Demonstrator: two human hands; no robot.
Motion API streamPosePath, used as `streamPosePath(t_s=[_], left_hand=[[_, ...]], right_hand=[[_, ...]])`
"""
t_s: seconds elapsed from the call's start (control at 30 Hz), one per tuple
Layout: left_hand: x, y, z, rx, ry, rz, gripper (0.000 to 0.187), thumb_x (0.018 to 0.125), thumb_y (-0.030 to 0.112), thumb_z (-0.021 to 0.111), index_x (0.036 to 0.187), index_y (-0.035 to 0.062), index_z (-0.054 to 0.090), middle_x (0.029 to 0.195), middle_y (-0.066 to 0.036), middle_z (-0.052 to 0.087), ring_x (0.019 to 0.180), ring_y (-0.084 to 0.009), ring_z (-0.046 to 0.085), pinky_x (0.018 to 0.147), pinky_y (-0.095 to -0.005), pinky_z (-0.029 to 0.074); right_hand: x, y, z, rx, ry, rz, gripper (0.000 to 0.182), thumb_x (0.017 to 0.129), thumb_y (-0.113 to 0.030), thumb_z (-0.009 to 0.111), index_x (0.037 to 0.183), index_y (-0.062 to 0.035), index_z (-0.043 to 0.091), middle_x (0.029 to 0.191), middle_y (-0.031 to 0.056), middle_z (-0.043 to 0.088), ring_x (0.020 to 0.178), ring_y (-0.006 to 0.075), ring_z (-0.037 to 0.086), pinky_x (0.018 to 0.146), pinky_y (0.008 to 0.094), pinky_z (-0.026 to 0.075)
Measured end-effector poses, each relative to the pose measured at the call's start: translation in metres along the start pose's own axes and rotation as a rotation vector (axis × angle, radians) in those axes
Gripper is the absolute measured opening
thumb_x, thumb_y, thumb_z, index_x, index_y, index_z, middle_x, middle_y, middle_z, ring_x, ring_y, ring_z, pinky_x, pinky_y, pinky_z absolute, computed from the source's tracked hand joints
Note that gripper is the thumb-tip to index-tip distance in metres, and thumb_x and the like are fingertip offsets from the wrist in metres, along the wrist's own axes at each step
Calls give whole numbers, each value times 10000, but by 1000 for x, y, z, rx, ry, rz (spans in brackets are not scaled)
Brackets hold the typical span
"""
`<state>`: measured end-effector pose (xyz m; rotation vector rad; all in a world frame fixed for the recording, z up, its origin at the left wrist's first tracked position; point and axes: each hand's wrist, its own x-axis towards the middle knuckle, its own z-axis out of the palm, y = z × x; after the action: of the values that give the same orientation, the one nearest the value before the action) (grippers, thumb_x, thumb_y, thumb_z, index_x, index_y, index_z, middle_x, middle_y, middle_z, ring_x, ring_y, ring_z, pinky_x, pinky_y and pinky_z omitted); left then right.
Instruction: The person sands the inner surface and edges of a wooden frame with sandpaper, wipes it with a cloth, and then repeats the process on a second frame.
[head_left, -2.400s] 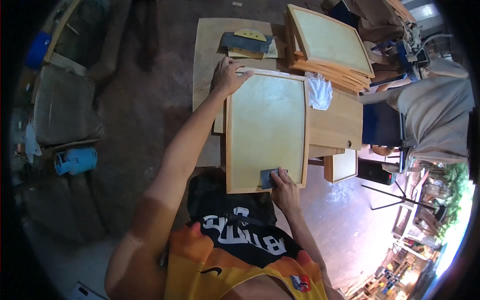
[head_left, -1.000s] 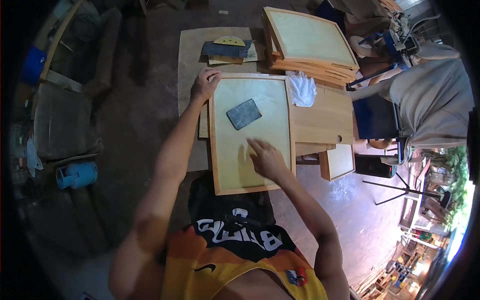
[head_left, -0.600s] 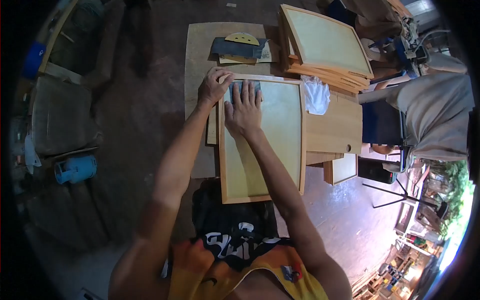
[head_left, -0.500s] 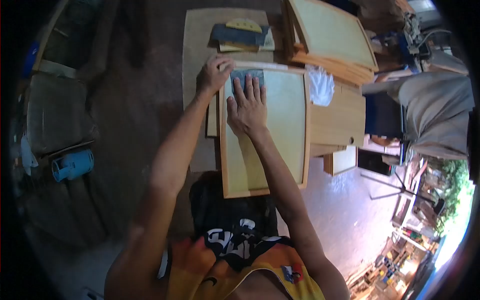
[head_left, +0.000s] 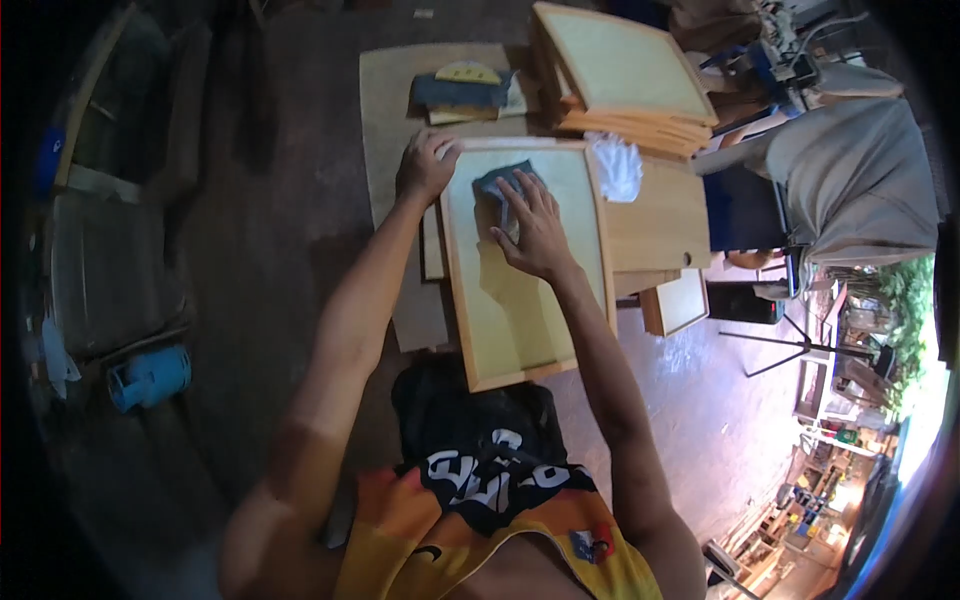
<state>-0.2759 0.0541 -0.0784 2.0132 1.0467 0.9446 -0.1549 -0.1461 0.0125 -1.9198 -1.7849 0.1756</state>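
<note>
A shallow wooden tray-like panel point(head_left: 540, 310) with a pale face and raised rim lies tilted slightly in front of me. My left hand point(head_left: 428, 167) has its fingers curled over the panel's far left corner. Inside the rim, near the far end, my right hand point(head_left: 535, 225) holds a dark grey piece of sandpaper point(head_left: 492, 183) against the pale surface. The fingers are bent over its right side, and its left part sticks out past them. The sandpaper's underside is hidden.
Beyond the panel lie a yellow half-round piece point(head_left: 468, 72) and dark sheets point(head_left: 455, 93). Similar framed panels point(head_left: 630, 65) are stacked at the far right, by a white plastic bag point(head_left: 617, 168). Grey cloth point(head_left: 855, 180) hangs rightward; a blue gas cylinder point(head_left: 150, 378) stands left.
My right hand has drawn the sandpaper slightly nearer and to the right, its fingers now bent rather than flat. The panel has turned slightly; my left hand stays at its corner.
</note>
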Motion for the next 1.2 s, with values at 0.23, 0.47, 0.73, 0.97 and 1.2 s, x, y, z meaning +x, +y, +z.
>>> streamPosePath(t_s=[0.23,0.47,0.73,0.97,1.2], left_hand=[[-27,34,-16,314,16,55,401,873,251,635,1231,78,581,1235,-171,528,1157,-373,504,963,-467,425],[-217,77,-62,-124,414,-446,351,918,179,654,1224,35,558,1203,-99,505,1116,-216,486,943,-333,413],[-391,171,-22,-1108,604,-1367,475,949,363,600,1253,17,485,1227,-183,507,1164,-318,506,1028,-442,405],[-367,214,37,-1428,566,-1317,519,972,425,537,1380,126,419,1386,-120,445,1329,-293,392,1109,-454,321],[-363,201,62,-1144,767,-875,489,985,357,549,1374,95,411,1347,-96,501,1239,-259,498,1016,-445,432]], right_hand=[[34,49,5,-150,-257,-202,240,744,-54,635,967,-134,669,1195,78,607,1184,277,538,1046,487,380],[1,99,-65,78,-49,-98,571,785,-242,737,1307,-146,528,1346,128,530,1292,337,457,1080,481,360],[14,118,-16,232,-166,-323,387,752,-171,717,1119,-78,637,1078,123,644,1082,336,554,993,459,404],[-60,245,-144,-437,223,378,651,754,-223,779,1287,24,498,1039,236,619,966,384,562,877,476,433],[3,252,-58,-487,116,20,417,857,-323,652,1128,-16,575,1032,210,599,1036,419,545,942,510,412]])
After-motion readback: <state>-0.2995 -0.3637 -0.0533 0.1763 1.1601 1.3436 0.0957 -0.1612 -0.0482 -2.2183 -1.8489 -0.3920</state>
